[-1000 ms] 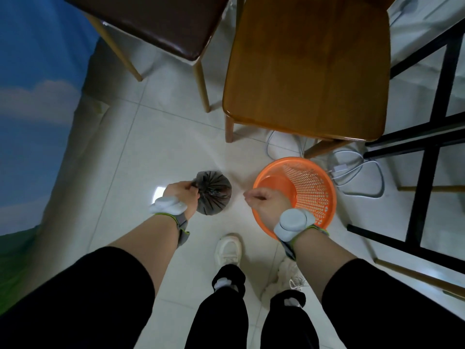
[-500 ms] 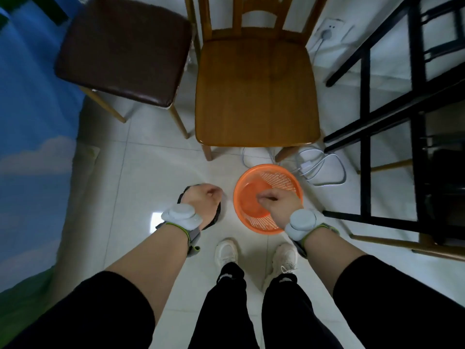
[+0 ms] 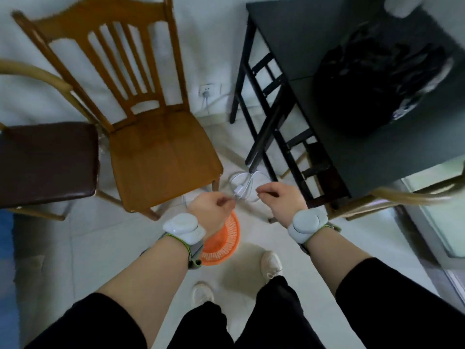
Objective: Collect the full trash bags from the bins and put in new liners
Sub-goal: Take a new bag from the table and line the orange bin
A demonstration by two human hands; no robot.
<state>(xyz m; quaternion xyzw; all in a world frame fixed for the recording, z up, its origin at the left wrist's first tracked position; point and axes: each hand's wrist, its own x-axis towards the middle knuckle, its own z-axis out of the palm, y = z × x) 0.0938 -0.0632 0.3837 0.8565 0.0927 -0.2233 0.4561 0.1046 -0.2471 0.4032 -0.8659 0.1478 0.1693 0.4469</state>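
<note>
Right under the left grip (image 3: 214,210), and partly hidden by its wrist, stands the orange bin (image 3: 224,245) on the pale floor (image 3: 105,248), upright, with only its near and right side showing. Left grip closed in a fist, knuckles up; cannot tell whether anything is held inside. Right grip (image 3: 279,200) level with the left one and apart from it, with the thumb and first finger brought together and the other fingers curled; cannot tell if something thin is pinched there.

On each wrist a pale grey band device: one behind the left grip (image 3: 183,226), one behind the right grip (image 3: 305,224). Between the two grips and a little beyond them, on the floor, a coiled white cable (image 3: 241,185), running away toward a wall socket (image 3: 208,90).

Beyond the left grip, a wooden chair (image 3: 161,152) with a slatted back. Further to the left of it, a chair with a dark brown cushion (image 3: 45,159).

Beyond the right grip and to its right, a black bench (image 3: 352,152) on a black frame. On its top, well apart from both grips, a crumpled black bag (image 3: 377,84), blurred, so its contents cannot be told.

Nearer than the grips, two pale shoes (image 3: 270,264) on the floor, one ahead of the other, below black trousers.
</note>
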